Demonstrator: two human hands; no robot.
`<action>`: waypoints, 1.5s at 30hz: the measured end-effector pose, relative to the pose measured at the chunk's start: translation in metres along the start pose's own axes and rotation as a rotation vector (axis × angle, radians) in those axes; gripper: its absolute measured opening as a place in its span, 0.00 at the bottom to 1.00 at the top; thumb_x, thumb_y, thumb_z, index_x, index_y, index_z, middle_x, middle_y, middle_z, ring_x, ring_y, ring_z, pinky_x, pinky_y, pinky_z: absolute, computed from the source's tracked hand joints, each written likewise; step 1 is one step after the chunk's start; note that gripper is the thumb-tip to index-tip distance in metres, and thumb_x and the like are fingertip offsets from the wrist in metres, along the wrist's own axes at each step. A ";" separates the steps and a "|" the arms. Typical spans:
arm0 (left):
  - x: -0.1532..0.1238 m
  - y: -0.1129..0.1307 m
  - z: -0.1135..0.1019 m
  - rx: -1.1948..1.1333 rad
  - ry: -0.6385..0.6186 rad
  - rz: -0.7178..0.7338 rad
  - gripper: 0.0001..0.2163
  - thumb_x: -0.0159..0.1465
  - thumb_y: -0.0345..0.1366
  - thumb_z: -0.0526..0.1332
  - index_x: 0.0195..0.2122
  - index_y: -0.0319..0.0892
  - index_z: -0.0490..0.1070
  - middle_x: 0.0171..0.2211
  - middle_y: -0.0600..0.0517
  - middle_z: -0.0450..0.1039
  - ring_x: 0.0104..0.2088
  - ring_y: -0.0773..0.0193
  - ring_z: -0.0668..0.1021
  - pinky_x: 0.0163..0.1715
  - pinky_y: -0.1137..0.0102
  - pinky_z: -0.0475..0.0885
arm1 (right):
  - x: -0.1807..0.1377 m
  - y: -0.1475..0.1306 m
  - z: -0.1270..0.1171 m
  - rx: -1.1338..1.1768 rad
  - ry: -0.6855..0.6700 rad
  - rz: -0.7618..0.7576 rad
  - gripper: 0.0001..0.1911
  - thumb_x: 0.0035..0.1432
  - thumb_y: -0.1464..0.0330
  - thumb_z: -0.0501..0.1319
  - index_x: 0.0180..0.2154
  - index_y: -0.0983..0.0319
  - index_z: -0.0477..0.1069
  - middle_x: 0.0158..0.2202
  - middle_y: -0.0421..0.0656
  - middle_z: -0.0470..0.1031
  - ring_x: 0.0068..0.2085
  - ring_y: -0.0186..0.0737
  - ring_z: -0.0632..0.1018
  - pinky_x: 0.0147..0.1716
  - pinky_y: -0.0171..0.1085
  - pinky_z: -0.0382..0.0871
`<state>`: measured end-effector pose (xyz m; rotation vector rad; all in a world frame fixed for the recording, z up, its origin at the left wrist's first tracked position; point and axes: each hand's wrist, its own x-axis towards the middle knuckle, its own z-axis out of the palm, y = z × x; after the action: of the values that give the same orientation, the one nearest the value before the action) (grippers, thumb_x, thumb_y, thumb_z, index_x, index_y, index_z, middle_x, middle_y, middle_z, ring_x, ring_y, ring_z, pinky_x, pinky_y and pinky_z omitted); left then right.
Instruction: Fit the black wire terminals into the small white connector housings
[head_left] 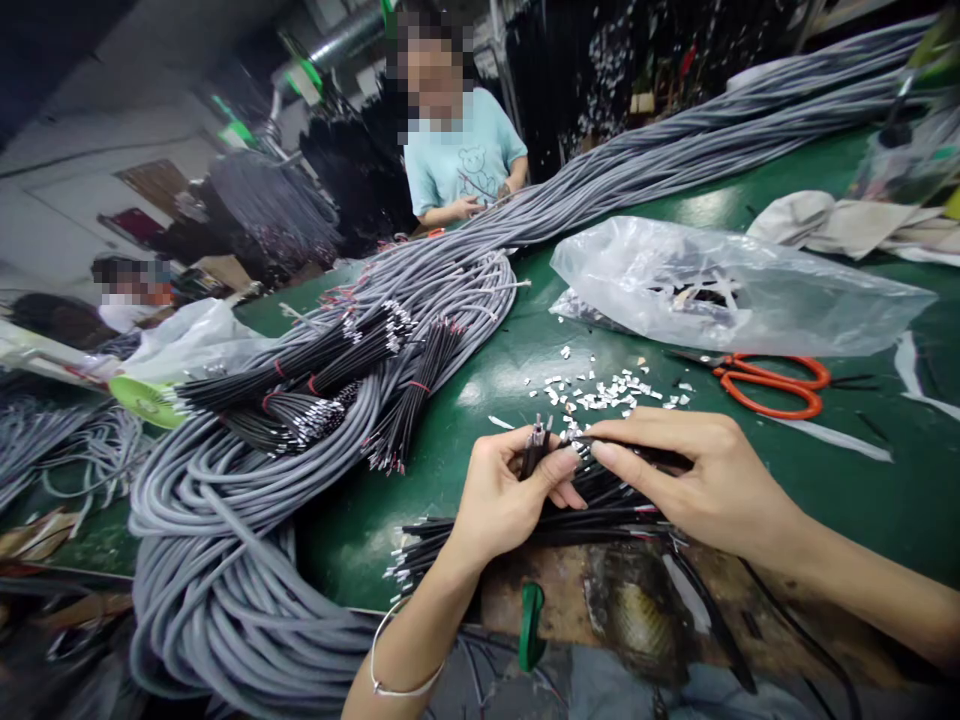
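Observation:
My left hand point(502, 485) is closed around a small bunch of black cables point(534, 455), their pale ends pointing up. Close beside it, my right hand point(705, 480) pinches a slim dark object point(649, 455) that looks like tweezers or a cable; its exact kind is unclear. The fingertips of both hands nearly meet over a small whitish piece. Under the hands lies a loose bundle of black cables point(435, 545) with white tips. Small white pieces point(615, 390) are scattered on the table just beyond my fingers.
Orange-handled scissors point(776, 385) and a clear plastic bag point(817, 295) lie to the right. Thick grey cables point(247, 500) run across the green table point(847, 480), with tied black cable bundles point(409, 400) on top. A co-worker point(465, 160) is across the table. A wooden board point(555, 585) is at the near edge.

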<state>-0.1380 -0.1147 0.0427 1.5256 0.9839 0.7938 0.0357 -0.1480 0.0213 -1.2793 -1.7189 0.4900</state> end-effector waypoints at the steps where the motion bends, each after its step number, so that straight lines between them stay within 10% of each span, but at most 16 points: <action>1: 0.000 0.000 -0.001 -0.012 -0.030 -0.001 0.13 0.59 0.40 0.62 0.23 0.36 0.68 0.16 0.52 0.71 0.17 0.69 0.74 0.20 0.77 0.69 | 0.000 0.000 0.000 0.008 0.001 -0.001 0.10 0.57 0.65 0.59 0.36 0.59 0.77 0.32 0.39 0.78 0.31 0.35 0.76 0.31 0.35 0.68; 18: -0.003 -0.005 0.006 0.227 0.132 0.053 0.08 0.51 0.36 0.68 0.25 0.37 0.73 0.20 0.53 0.73 0.20 0.69 0.72 0.20 0.76 0.64 | 0.000 -0.002 0.001 0.205 -0.005 0.134 0.07 0.50 0.73 0.61 0.30 0.62 0.79 0.27 0.40 0.78 0.26 0.35 0.75 0.22 0.31 0.66; 27: -0.003 -0.005 0.001 0.087 -0.237 -0.046 0.13 0.63 0.41 0.57 0.27 0.37 0.71 0.20 0.51 0.73 0.20 0.69 0.74 0.21 0.76 0.69 | 0.003 0.002 0.001 0.014 0.115 0.019 0.07 0.51 0.73 0.59 0.30 0.62 0.77 0.28 0.41 0.79 0.28 0.36 0.77 0.27 0.32 0.69; 32: -0.002 -0.006 -0.009 0.499 -0.017 0.068 0.10 0.63 0.38 0.57 0.34 0.39 0.75 0.34 0.48 0.77 0.35 0.62 0.77 0.36 0.71 0.70 | 0.000 0.008 0.000 -0.031 0.137 -0.119 0.11 0.50 0.76 0.58 0.34 0.61 0.77 0.30 0.40 0.79 0.29 0.35 0.78 0.28 0.32 0.69; 38: 0.000 -0.006 -0.006 0.505 0.229 0.021 0.15 0.58 0.42 0.61 0.21 0.37 0.69 0.18 0.53 0.70 0.20 0.67 0.73 0.20 0.76 0.64 | 0.000 0.013 0.003 -0.349 -0.174 0.035 0.16 0.46 0.76 0.60 0.37 0.55 0.77 0.33 0.38 0.80 0.33 0.41 0.79 0.31 0.37 0.71; 45: -0.004 -0.008 0.003 0.444 0.312 0.075 0.12 0.55 0.41 0.64 0.21 0.38 0.68 0.16 0.56 0.64 0.17 0.70 0.69 0.16 0.75 0.62 | 0.003 -0.003 -0.003 -0.130 0.064 0.028 0.15 0.59 0.63 0.56 0.46 0.59 0.73 0.40 0.43 0.76 0.39 0.41 0.76 0.39 0.39 0.69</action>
<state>-0.1383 -0.1192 0.0341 1.8599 1.4101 0.9273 0.0363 -0.1466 0.0262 -1.3978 -1.7038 0.3541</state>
